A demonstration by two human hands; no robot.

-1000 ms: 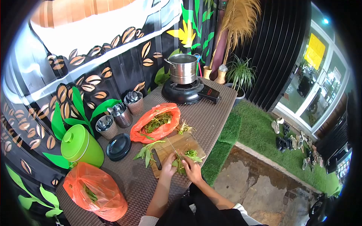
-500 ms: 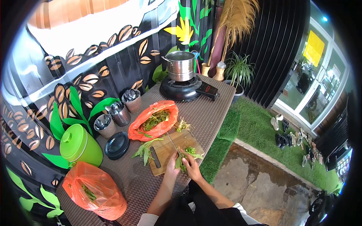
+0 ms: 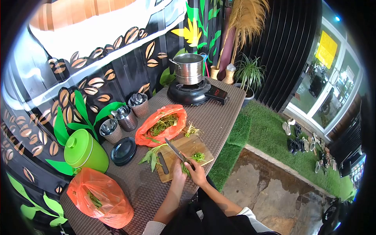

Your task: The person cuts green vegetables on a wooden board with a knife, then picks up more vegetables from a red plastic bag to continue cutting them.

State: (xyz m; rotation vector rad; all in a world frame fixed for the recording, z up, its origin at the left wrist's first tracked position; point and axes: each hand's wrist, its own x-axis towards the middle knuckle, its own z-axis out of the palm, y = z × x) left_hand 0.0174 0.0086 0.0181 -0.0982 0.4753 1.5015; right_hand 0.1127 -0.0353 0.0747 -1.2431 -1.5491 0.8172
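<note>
My right hand [image 3: 197,174] is closed on a knife [image 3: 174,149], its blade pointing up and left above the wooden cutting board [image 3: 183,147]. Close beside it, my left hand [image 3: 179,173] is closed round some green leaves [image 3: 185,169] at the board's near edge. Chopped greens [image 3: 198,157] form a small pile on the right of the board. A leafy sprig [image 3: 150,158] lies across the board's left side. Behind the board is an open orange bag [image 3: 161,125] of greens, with a bunch of pale roots or stems [image 3: 191,130] beside it.
A metal pot [image 3: 188,69] stands on a black stove [image 3: 188,95] at the table's far end. Along the left are cups of cutlery [image 3: 126,118], black plates [image 3: 123,152], a green lidded container [image 3: 85,150] and another orange bag [image 3: 102,199].
The knife blade has turned and now shows its broad side, further from the leaves. My hands have drawn slightly down, and the leaves sit lower between them. The view has shifted slightly.
</note>
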